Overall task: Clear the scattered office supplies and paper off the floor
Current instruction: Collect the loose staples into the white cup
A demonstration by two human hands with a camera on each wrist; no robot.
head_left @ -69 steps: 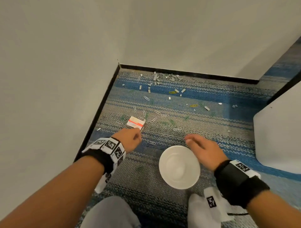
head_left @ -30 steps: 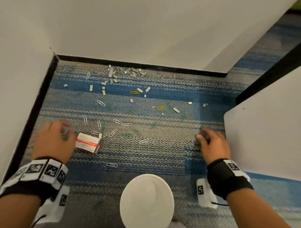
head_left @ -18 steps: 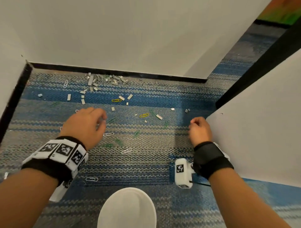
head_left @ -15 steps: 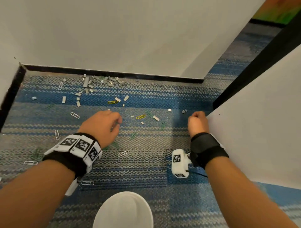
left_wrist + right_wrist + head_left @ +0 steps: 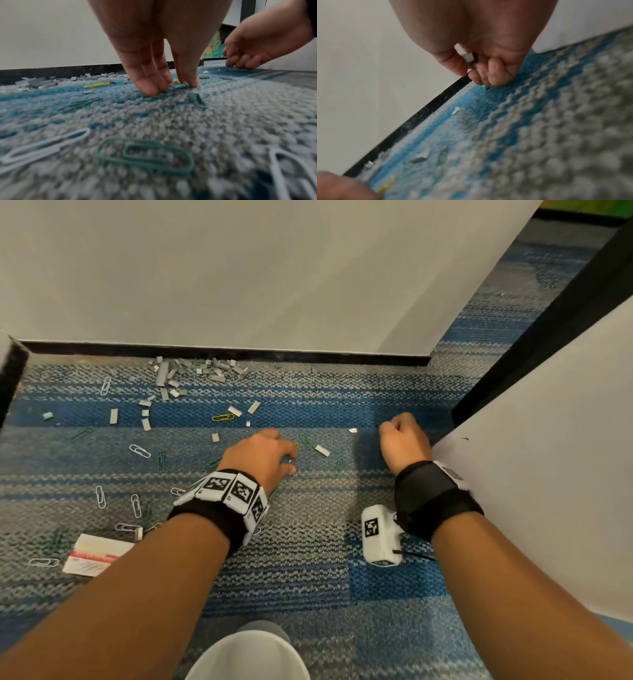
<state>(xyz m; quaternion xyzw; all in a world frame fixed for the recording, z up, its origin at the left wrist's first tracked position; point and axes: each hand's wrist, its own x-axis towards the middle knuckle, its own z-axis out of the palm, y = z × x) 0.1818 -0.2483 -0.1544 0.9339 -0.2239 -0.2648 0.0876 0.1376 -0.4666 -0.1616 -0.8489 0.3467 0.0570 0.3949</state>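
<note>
Left hand [image 5: 263,457]: fingers straight, tips pressed on carpet [image 5: 308,542] beside yellow paper clip [image 5: 175,80]. Right hand [image 5: 476,54]: curled, pinching a staple strip [image 5: 468,57]. Loose staples [image 5: 191,371] lie beyond both hands.

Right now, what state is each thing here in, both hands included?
left hand: fingertips down on the carpet at a yellow paper clip.
right hand: curled, holding a small grey staple piece.
staple pile: scattered by the baseboard.
paper clips: strewn flat on the carpet.
staple box: lying on the carpet, left of the arm.
white bowl: on the floor, contents unseen.
</note>
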